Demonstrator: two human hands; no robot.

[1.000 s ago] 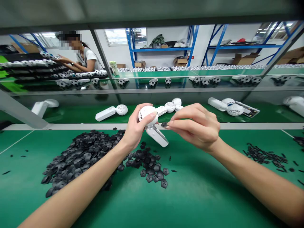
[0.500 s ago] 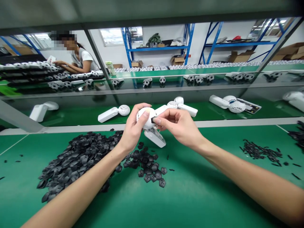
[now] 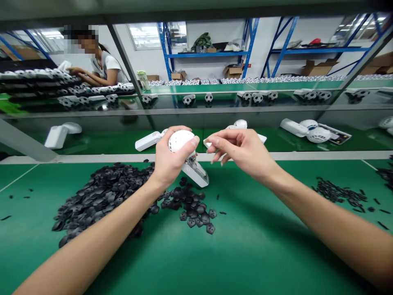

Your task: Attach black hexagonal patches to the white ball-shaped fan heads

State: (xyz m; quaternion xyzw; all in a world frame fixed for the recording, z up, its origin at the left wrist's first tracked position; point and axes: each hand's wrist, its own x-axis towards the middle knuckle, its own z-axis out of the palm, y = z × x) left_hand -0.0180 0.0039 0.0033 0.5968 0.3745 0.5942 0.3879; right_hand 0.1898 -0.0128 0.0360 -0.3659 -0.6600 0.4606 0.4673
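Note:
My left hand [image 3: 172, 157] grips a white device with a round, slotted head [image 3: 180, 141] and a white handle [image 3: 196, 173] hanging below it to the right. The thumb lies across the head. To the right, apart from the device, is my right hand [image 3: 242, 151], thumb and forefinger drawn together and the other fingers loosely curled. Whatever is between those fingertips, if anything, is too small to make out. Below the device lie loose black pentagon pieces [image 3: 196, 211], beside a large black heap [image 3: 107, 196] on the green table [image 3: 233, 258].
More white devices [image 3: 317, 134] lie on the green strip behind the table's pale edge [image 3: 307, 156]. Thin black strips [image 3: 340, 191] are scattered at the right. Beyond the glass, a person [image 3: 109, 71] works by stacked trays. A slanted metal post [image 3: 27, 141] stands at left.
My right hand has moved off the round head to the right. My left hand has turned the device slightly, and the black piece seen at the head's right side no longer shows. The view has shifted a little.

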